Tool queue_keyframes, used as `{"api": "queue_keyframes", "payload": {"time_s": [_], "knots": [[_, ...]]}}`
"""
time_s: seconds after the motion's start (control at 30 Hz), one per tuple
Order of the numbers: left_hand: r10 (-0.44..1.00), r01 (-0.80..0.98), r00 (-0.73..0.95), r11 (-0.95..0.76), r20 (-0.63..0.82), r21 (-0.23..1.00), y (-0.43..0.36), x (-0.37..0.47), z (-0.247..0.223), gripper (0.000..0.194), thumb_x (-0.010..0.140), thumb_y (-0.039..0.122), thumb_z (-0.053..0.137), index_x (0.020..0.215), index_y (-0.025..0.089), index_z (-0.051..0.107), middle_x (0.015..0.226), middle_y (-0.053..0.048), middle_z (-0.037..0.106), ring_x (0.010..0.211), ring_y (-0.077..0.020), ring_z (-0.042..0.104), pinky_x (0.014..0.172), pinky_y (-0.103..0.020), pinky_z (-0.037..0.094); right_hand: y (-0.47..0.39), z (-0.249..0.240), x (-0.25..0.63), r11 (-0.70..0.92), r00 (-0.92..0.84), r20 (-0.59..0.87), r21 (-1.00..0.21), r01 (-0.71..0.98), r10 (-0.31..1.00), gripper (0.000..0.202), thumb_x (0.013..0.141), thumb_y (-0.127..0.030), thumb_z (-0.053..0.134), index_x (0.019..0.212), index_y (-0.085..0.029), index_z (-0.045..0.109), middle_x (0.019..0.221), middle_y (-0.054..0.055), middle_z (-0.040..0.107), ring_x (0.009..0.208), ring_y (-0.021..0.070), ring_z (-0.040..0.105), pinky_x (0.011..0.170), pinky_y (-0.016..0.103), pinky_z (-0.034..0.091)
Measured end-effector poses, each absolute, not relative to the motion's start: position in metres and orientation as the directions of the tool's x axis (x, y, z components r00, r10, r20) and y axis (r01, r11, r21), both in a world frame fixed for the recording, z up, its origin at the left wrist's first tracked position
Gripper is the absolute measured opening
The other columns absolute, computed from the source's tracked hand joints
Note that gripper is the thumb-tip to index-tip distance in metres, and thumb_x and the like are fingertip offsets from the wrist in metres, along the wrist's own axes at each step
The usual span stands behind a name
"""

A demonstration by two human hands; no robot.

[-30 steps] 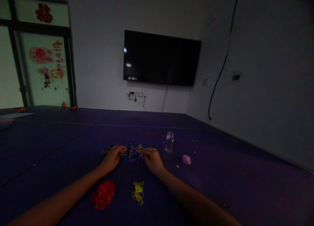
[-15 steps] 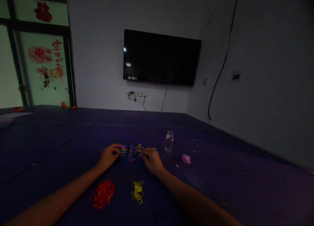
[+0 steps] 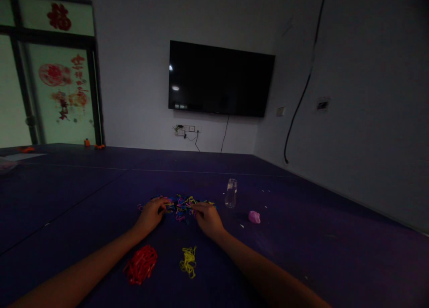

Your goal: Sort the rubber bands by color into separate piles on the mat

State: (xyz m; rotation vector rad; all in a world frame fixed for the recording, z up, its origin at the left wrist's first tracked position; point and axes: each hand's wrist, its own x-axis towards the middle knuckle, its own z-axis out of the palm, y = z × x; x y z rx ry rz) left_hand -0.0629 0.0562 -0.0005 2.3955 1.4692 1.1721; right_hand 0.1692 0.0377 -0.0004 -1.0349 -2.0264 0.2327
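A spread of mixed small rubber bands (image 3: 182,204) in blue, pink, yellow and black lies on the purple surface between my hands. At its left side, my left hand (image 3: 152,215) has thumb and fingers closed together among the bands; what they pinch is too small to make out. My right hand (image 3: 208,216) reaches in from the other side, its fingertips pinched at the bands, and any band in them is hard to tell apart from the pile. Nearer to me, a heap of red bands (image 3: 141,264) lies beside a smaller heap of yellow bands (image 3: 188,262).
Right of the pile stands a clear bottle (image 3: 231,193). A crumpled pink object (image 3: 254,217) lies beyond my right hand, with white scraps about. The purple surface (image 3: 110,196) has seams and reaches a wall with a television (image 3: 221,78).
My left hand has shifted slightly right, its thumb and fingers drawing closer together at the bands. My right hand has stayed nearly still.
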Motion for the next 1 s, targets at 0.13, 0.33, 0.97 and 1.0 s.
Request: {"api": "queue_keyframes", "payload": {"time_s": [0.13, 0.33, 0.97, 1.0], "knots": [[0.776, 0.773, 0.319, -0.545, 0.544, 0.325, 0.06, -0.061, -0.004, 0.037, 0.076, 0.002, 0.047, 0.102, 0.021, 0.065, 0.089, -0.005, 0.067, 0.09, -0.0209, 0.062, 0.08, -0.032, 0.046, 0.038, -0.001, 0.169, 0.645, -0.317, 0.593, -0.493, 0.584, 0.74, 0.042, 0.074, -0.002, 0.045, 0.101, -0.021, 0.071, 0.104, 0.006, 0.07, 0.095, 0.0179, 0.064, 0.084, 0.029, 0.05], [0.776, 0.8, 0.396, -0.554, 0.491, 0.231, 0.061, -0.061, -0.003, 0.04, 0.08, 0.001, 0.042, 0.107, 0.022, 0.063, 0.102, -0.007, 0.066, 0.096, -0.0217, 0.059, 0.081, -0.033, 0.044, 0.039, -0.003, 0.17, 0.661, -0.316, 0.615, -0.479, 0.578, 0.722, 0.044, 0.073, -0.001, 0.044, 0.1, -0.021, 0.072, 0.101, 0.005, 0.07, 0.093, 0.0178, 0.065, 0.084, 0.029, 0.05], [0.736, 0.767, 0.439, -0.606, 0.514, 0.212, 0.068, -0.064, -0.012, 0.042, 0.079, -0.001, 0.039, 0.109, 0.02, 0.059, 0.103, -0.008, 0.064, 0.099, -0.022, 0.057, 0.086, -0.036, 0.044, 0.036, -0.002, 0.169, 0.692, -0.265, 0.671, -0.514, 0.507, 0.692, 0.041, 0.073, -0.004, 0.043, 0.095, -0.022, 0.073, 0.087, 0.005, 0.071, 0.076, 0.0169, 0.065, 0.068, 0.027, 0.051], [0.739, 0.765, 0.436, -0.605, 0.514, 0.221, 0.068, -0.064, -0.012, 0.041, 0.08, -0.001, 0.04, 0.109, 0.02, 0.059, 0.103, -0.008, 0.064, 0.099, -0.0222, 0.057, 0.085, -0.036, 0.045, 0.036, -0.003, 0.169, 0.693, -0.267, 0.672, -0.512, 0.507, 0.691, 0.042, 0.073, -0.004, 0.043, 0.096, -0.022, 0.073, 0.088, 0.005, 0.071, 0.076, 0.0168, 0.065, 0.068, 0.027, 0.051]]}}
